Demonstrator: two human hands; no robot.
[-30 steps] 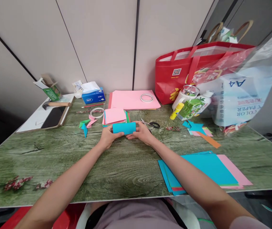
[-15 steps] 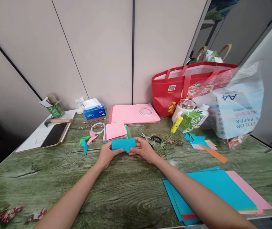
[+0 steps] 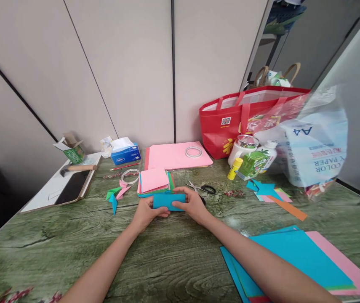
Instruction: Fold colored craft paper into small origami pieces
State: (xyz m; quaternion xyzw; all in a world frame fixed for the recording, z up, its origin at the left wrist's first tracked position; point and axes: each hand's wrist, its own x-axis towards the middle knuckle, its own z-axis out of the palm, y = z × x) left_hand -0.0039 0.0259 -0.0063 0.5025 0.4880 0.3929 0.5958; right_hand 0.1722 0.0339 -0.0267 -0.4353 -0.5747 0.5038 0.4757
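A folded blue paper (image 3: 169,201) is held between both hands just above the green wood-grain table (image 3: 56,235). My left hand (image 3: 146,212) pinches its left end, thumb on top. My right hand (image 3: 192,205) grips its right end, fingers curled over the upper edge. Directly behind the paper lies a small stack of coloured squares with pink on top (image 3: 153,181). Black-handled scissors (image 3: 204,189) lie just right of my right hand.
Blue and pink sheets (image 3: 296,261) lie at the near right. Farther back are large pink paper (image 3: 176,155) with a tape ring (image 3: 193,152), a tissue box (image 3: 125,153), a glue stick (image 3: 235,168), a red bag (image 3: 243,122), a paper pack (image 3: 315,143), folded scraps (image 3: 115,195) and a clipboard (image 3: 62,187).
The camera tilted upward, so the table sits lower in view. The hands lowered the blue paper slightly and moved it a little right, keeping their hold.
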